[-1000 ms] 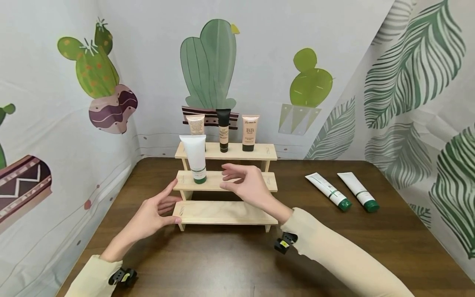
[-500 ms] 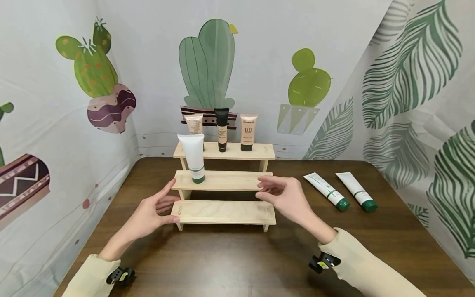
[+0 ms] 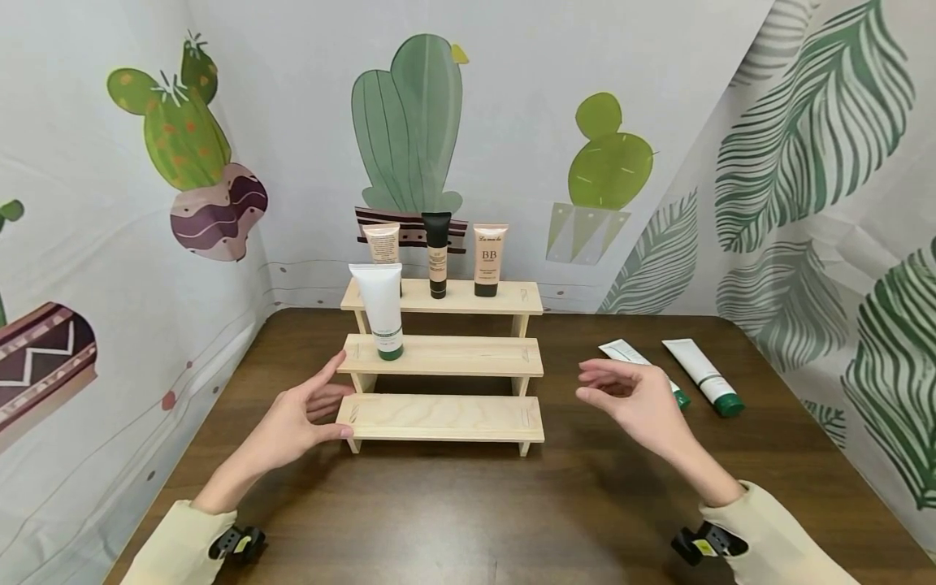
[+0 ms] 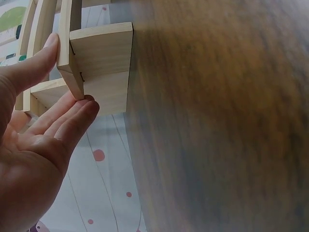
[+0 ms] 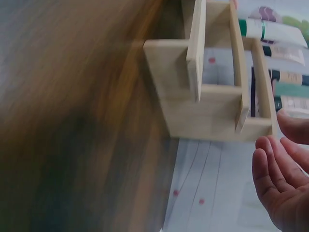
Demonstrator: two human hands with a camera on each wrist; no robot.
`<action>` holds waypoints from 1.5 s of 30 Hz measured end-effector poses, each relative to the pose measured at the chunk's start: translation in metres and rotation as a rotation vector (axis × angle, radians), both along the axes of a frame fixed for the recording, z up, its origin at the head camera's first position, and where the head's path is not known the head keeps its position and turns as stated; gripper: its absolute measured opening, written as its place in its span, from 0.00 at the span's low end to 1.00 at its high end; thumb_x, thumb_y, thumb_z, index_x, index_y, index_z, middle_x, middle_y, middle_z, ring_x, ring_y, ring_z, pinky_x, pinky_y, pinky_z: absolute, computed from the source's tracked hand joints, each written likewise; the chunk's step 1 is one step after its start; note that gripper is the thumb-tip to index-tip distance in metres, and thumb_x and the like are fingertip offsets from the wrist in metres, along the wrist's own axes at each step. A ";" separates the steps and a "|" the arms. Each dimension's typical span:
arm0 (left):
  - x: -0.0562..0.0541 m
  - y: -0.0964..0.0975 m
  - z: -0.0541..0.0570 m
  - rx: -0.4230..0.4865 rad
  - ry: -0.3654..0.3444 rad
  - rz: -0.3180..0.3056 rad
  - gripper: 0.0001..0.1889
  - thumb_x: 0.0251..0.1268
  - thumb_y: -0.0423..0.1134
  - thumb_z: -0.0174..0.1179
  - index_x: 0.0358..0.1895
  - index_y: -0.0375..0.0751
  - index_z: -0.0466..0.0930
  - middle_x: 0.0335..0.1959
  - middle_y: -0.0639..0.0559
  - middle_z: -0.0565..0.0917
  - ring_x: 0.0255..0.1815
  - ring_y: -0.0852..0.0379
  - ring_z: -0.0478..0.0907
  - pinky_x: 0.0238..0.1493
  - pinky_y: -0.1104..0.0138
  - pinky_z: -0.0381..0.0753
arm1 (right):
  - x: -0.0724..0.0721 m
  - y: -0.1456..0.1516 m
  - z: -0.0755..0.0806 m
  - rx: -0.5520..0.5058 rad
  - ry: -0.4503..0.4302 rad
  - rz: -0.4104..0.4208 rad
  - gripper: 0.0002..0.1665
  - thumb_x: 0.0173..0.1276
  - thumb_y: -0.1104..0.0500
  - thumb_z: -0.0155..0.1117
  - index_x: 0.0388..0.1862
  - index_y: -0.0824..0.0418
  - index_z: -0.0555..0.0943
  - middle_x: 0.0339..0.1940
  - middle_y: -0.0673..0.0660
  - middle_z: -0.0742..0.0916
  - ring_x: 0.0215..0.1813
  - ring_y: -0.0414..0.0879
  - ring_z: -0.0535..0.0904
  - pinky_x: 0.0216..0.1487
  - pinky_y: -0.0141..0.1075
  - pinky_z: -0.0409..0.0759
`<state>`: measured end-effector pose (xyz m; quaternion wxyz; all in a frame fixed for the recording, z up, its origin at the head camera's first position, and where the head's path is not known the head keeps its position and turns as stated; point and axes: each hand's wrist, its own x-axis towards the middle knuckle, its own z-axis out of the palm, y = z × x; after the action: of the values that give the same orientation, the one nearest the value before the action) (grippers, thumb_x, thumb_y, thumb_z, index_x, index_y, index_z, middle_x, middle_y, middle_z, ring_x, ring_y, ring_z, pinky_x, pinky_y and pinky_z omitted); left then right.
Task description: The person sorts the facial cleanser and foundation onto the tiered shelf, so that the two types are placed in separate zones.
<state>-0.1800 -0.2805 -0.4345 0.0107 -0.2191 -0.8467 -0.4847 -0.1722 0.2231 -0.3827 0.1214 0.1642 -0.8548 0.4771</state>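
The right hand [image 3: 636, 402] has moved right, away from the wooden stand [image 3: 442, 363], and now hangs over the table [image 3: 439, 512], between the stand and the right lying tube [image 3: 704, 378]; from the head it partly covers the left lying tube [image 3: 625, 352]. Its fingers are loosely curved, with a clear gap to the thumb, and it has hold of nothing; whether it touches the tube behind it cannot be told. The left hand [image 3: 292, 422] stays at the stand's left end, thumb on the lower shelf [image 3: 446, 416] and forefinger at the end of the middle shelf [image 3: 468, 351], spread to touch rather than clasp.

In consequence, the right part of the middle shelf is in full view, and the standing white tube [image 3: 381, 309], near that shelf's left end, appears stable without a hand; its placing may be judged complete. Its long axis is close to upright, green cap down, flat end up. Both lying tubes slant from far left to near right, flat ends far, green caps near.
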 end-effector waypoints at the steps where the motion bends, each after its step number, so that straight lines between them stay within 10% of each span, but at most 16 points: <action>1: 0.000 0.000 0.000 -0.002 0.000 0.001 0.59 0.55 0.30 0.81 0.87 0.54 0.52 0.59 0.36 0.85 0.60 0.39 0.84 0.62 0.51 0.83 | 0.000 0.004 -0.001 0.007 0.000 0.000 0.18 0.65 0.64 0.80 0.53 0.62 0.89 0.41 0.52 0.92 0.40 0.41 0.89 0.41 0.29 0.87; 17: 0.001 -0.001 0.000 -0.001 -0.012 0.002 0.59 0.55 0.30 0.81 0.87 0.52 0.51 0.60 0.35 0.85 0.61 0.38 0.83 0.63 0.51 0.83 | -0.020 0.086 -0.019 0.246 0.022 0.077 0.17 0.62 0.66 0.81 0.50 0.62 0.90 0.38 0.50 0.91 0.37 0.39 0.86 0.36 0.29 0.87; 45: -0.002 0.000 -0.001 -0.009 0.008 0.003 0.60 0.54 0.29 0.81 0.87 0.54 0.51 0.60 0.36 0.85 0.60 0.39 0.84 0.62 0.53 0.83 | -0.101 0.167 -0.032 0.458 -0.345 0.148 0.34 0.67 0.58 0.79 0.63 0.78 0.79 0.49 0.64 0.89 0.44 0.49 0.84 0.39 0.32 0.84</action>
<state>-0.1817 -0.2806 -0.4351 0.0139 -0.2198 -0.8493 -0.4798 -0.2734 0.3898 -0.4146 -0.1008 0.1656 -0.9340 0.3001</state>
